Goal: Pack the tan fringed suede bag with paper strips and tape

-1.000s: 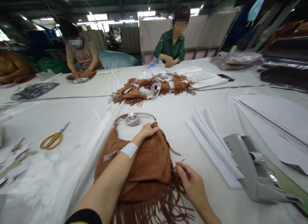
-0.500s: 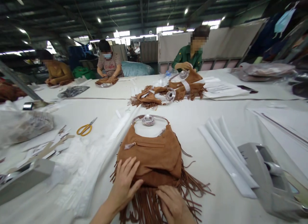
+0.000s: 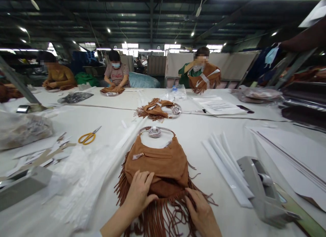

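Mostly, the trouble here could come from the long, floppy strings. The brown bag (image 3: 163, 164) lies on the white tabletop (image 3: 191, 128), its handle (image 3: 166, 129) pointing away from the person. The left hand (image 3: 136, 194) rests on the bag's lower left part, its grip wide, with the thumb apart from the fingers. The right hand (image 3: 202, 210) touches the fringe (image 3: 158, 220) by the lower right edge. Its fingers are bent, but I cannot tell if that grip is pinching any strings.

Some strings curl and cross near the right hand, so a hard tug could make a knot or rip one off. The bag looks soft, so a big push from the left hand could wrinkle it or make it slide. The yellow scissors (image 3: 87, 138) are well apart from the bag, so a snip by mistake seems unlikely.
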The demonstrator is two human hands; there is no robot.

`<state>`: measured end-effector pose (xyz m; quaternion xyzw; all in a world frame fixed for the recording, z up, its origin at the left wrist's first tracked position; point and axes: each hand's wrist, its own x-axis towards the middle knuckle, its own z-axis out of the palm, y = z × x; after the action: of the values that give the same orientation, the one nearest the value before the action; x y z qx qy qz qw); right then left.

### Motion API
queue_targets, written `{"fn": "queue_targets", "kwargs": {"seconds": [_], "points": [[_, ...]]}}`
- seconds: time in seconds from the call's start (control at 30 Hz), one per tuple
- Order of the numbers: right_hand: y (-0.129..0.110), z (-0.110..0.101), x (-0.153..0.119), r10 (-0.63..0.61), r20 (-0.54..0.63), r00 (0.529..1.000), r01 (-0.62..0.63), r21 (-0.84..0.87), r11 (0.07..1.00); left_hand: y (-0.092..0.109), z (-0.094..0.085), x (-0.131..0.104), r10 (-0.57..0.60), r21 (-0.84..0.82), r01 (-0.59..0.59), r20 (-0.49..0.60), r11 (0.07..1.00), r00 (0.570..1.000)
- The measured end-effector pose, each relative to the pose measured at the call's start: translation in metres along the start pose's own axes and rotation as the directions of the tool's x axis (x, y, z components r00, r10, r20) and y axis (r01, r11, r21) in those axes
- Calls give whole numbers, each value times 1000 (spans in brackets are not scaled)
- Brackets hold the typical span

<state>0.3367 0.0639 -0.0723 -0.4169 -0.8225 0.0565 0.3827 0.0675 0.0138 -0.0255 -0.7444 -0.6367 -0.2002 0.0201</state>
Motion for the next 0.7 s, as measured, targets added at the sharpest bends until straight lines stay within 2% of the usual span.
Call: {"fn": "queue_targets", "kwargs": {"seconds": [0.1,0.27,0.37,0.5,0.7], "points": [[-5,4,25,-33,-33,999,31,-39,999,15,-8,21,-25,-22,28,128,999,991],[-3,22,59,-140,43,989,143,-78,987,30,-14,63,-32,31,24,313,999,949],[0,29,64,-131,68,989,136,-76,988,29,-6,77,-34,18,29,347,999,937],[1,35,63,-150,80,986,159,-121,980,24,4,84,-20,-44,39,374,998,927],[-1,40,76,-153,90,984,166,-167,972,9,9,101,-42,-172,127,425,977,904]]}}
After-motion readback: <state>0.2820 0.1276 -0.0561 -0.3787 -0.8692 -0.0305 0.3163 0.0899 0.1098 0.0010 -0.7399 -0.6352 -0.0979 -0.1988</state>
